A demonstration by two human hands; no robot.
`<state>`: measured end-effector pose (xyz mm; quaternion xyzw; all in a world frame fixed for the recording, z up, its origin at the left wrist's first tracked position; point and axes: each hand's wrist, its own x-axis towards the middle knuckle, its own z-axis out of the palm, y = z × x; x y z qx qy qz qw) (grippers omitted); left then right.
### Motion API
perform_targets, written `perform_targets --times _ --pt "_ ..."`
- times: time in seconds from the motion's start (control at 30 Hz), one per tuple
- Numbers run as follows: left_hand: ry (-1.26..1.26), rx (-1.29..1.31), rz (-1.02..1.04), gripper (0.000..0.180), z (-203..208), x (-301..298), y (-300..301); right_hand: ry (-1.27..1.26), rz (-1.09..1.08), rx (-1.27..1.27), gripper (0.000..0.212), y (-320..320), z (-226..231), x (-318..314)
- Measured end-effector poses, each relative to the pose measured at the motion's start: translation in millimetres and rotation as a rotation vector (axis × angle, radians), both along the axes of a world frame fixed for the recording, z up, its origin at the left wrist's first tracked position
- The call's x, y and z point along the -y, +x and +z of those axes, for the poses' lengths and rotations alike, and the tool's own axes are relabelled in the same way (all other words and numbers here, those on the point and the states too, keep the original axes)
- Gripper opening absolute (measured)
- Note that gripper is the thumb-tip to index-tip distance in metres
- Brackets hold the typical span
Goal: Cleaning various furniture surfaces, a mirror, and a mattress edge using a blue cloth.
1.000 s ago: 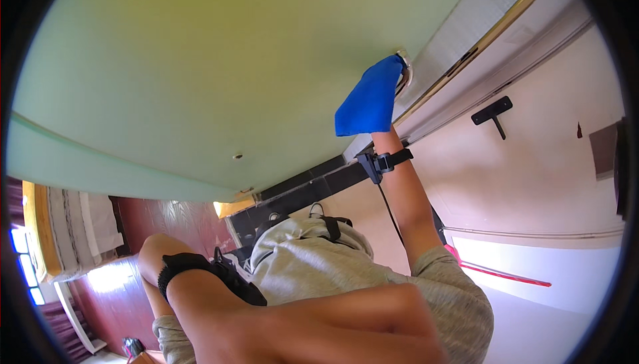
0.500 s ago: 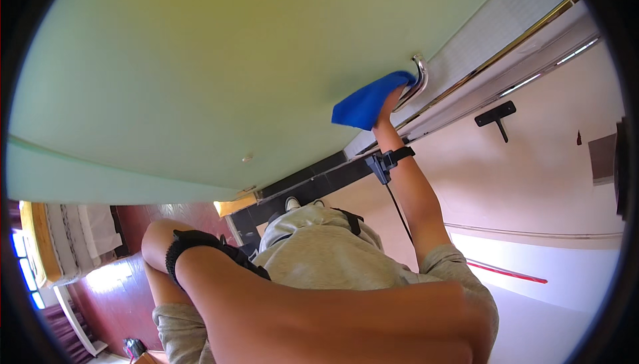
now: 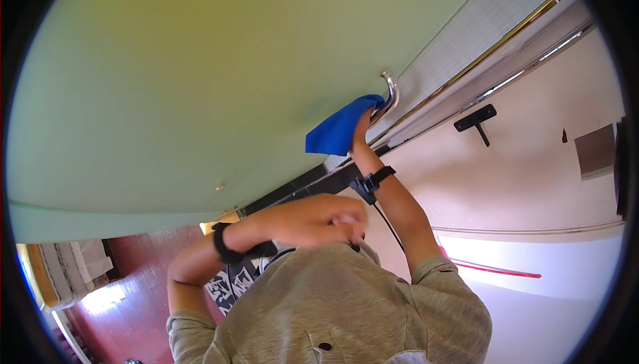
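A blue cloth drapes over the upper end of my right hand, which reaches up to a curved metal door handle. The cloth hangs down to the left and lies between my fingers and the handle; it hides most of those fingers. The handle is fixed to a large pale green door. Bent across my chest, my left hand has its fingers curled in, slightly blurred, with nothing visible in them. Black bands circle both wrists, and a cable runs from the right wrist device.
A black T-shaped squeegee-like tool is on the pinkish wall at the right, near a gold-edged door frame. Lower left, a stacked mattress-like item stands by a reddish floor. A red strip runs along lower right.
My left forearm has swung down from close to the camera, bringing the left hand into view before my chest. The cloth, handle and right hand now appear lower and further left.
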<state>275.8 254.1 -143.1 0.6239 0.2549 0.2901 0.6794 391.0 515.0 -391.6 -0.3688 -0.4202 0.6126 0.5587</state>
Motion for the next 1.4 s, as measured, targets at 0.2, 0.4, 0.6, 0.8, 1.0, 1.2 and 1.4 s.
perform_targets --times 0.2,0.4,0.6,0.8,1.0,1.2,1.4 --pt "-0.464 0.212 0.531 0.045 -146.5 -55.1 27.7 0.243 0.030 0.206 0.052 5.6 25.4 -11.5" --pt "-0.362 0.748 1.049 0.041 -118.8 -80.0 23.3 0.668 -0.129 0.627 0.074 -4.5 76.9 42.2" --pt "-0.791 1.035 1.160 0.031 -148.2 -80.8 27.3 0.500 0.065 0.527 0.083 7.8 23.7 65.6" --pt "-0.806 1.029 1.315 0.030 -124.4 -90.3 20.1 0.321 -0.060 0.515 0.073 6.8 21.5 56.2" --pt "-0.687 0.837 1.487 0.027 -153.0 -72.6 8.8 0.569 0.253 0.219 0.069 6.3 101.9 92.8" --pt "0.022 0.583 1.733 0.028 -24.9 -69.3 21.3 0.978 -0.007 0.260 0.067 4.8 221.4 54.0" --pt "0.508 0.073 1.771 0.030 32.7 -53.9 -8.7 1.056 -0.142 0.212 0.064 -11.5 271.4 26.6"
